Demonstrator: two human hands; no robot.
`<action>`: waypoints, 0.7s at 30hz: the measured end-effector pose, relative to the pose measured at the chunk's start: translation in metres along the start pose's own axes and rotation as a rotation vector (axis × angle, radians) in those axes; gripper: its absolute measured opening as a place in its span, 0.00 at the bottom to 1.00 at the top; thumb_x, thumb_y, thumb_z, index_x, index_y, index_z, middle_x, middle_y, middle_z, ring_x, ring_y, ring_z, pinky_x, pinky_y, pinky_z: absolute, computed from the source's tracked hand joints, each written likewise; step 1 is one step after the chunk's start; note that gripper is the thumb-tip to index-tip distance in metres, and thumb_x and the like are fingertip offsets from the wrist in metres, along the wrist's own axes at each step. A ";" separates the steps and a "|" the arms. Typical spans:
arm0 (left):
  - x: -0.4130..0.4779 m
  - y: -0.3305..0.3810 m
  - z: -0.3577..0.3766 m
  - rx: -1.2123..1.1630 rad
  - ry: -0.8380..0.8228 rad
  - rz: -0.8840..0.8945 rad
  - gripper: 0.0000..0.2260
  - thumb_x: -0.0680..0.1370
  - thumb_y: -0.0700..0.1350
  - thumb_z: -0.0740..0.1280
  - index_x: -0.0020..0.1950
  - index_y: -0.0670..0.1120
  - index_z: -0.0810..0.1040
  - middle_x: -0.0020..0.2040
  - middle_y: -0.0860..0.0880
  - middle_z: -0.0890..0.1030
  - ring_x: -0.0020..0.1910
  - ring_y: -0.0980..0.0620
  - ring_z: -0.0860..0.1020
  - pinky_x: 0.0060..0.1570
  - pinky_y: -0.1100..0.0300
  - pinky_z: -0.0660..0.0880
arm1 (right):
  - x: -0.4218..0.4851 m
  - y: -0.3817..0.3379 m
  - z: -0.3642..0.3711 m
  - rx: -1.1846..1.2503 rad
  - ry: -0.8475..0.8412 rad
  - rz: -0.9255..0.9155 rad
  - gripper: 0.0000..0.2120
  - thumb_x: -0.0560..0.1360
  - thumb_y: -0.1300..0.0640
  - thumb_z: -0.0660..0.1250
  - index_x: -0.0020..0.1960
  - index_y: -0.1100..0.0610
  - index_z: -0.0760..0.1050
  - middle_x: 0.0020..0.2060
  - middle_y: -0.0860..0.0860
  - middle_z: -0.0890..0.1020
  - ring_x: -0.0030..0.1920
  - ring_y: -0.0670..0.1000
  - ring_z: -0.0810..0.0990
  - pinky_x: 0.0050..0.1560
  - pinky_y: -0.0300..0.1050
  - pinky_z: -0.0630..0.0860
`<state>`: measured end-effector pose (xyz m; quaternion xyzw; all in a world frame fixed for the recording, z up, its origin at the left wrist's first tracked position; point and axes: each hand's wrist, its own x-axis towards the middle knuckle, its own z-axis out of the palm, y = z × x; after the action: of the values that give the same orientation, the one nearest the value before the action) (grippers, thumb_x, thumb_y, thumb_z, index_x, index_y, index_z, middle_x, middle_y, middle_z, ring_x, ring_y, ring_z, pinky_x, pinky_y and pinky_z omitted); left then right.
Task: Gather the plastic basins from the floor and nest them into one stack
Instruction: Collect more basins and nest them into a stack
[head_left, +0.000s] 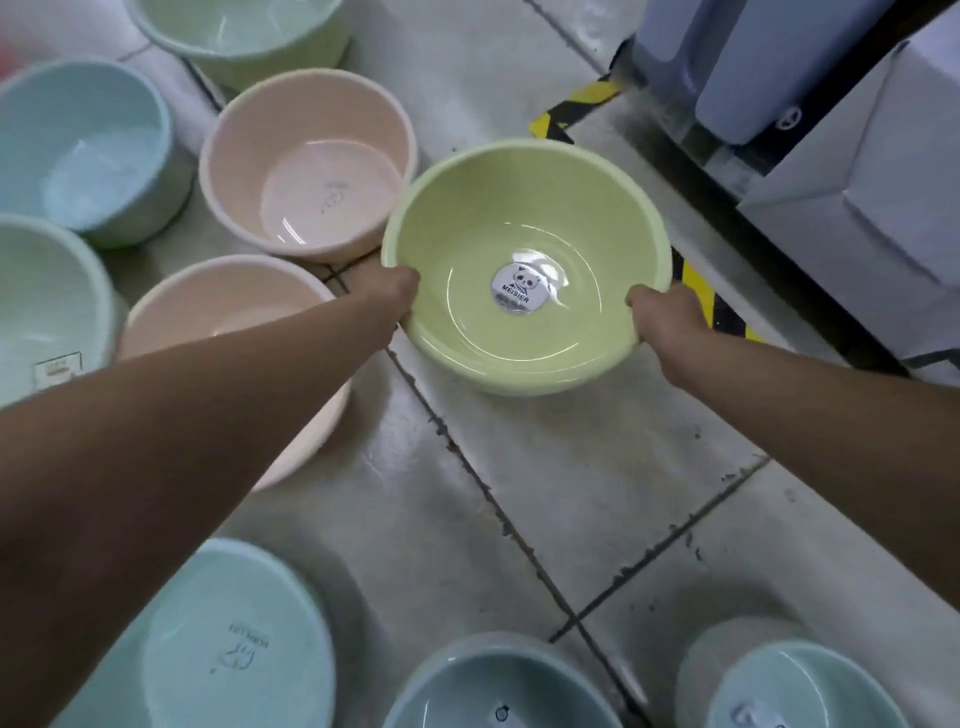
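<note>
Head view: both arms outstretched, left hand (387, 299) and right hand (665, 317) fingers gripping the yellow-green basin's (524, 208) opposite rims.

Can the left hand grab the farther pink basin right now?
Probably not yet: the left hand grips the yellow-green basin by its rim. The farther pink basin sits close beside it, nothing between, so after letting go, likely yes.

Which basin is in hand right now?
The yellow-green basin with the round sticker: left hand and right hand grip its rim. It is the only one of that colour.
</note>
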<state>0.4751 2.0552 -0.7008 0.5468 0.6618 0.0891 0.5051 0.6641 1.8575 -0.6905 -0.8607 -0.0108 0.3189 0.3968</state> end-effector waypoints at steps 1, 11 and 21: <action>0.002 -0.008 0.003 -0.004 -0.015 -0.030 0.16 0.76 0.44 0.65 0.63 0.43 0.76 0.47 0.44 0.79 0.38 0.47 0.76 0.31 0.60 0.73 | 0.003 0.005 0.004 -0.009 -0.002 0.013 0.20 0.75 0.56 0.62 0.67 0.56 0.74 0.54 0.52 0.79 0.57 0.58 0.78 0.60 0.51 0.77; -0.062 -0.075 0.055 0.098 -0.131 0.021 0.13 0.76 0.43 0.62 0.60 0.44 0.74 0.50 0.44 0.80 0.44 0.43 0.81 0.33 0.54 0.81 | -0.016 0.102 -0.045 -0.066 0.116 -0.006 0.19 0.77 0.59 0.62 0.68 0.57 0.72 0.53 0.52 0.77 0.53 0.55 0.76 0.53 0.49 0.75; -0.170 -0.129 0.133 0.252 -0.190 0.069 0.13 0.79 0.44 0.61 0.62 0.45 0.73 0.47 0.48 0.77 0.46 0.45 0.77 0.47 0.54 0.74 | -0.078 0.205 -0.136 -0.138 0.267 0.135 0.23 0.78 0.62 0.67 0.72 0.61 0.69 0.63 0.61 0.79 0.63 0.61 0.77 0.55 0.47 0.70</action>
<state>0.4765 1.8092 -0.7529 0.6342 0.5979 -0.0292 0.4894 0.6302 1.6040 -0.7239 -0.9194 0.0780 0.2261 0.3122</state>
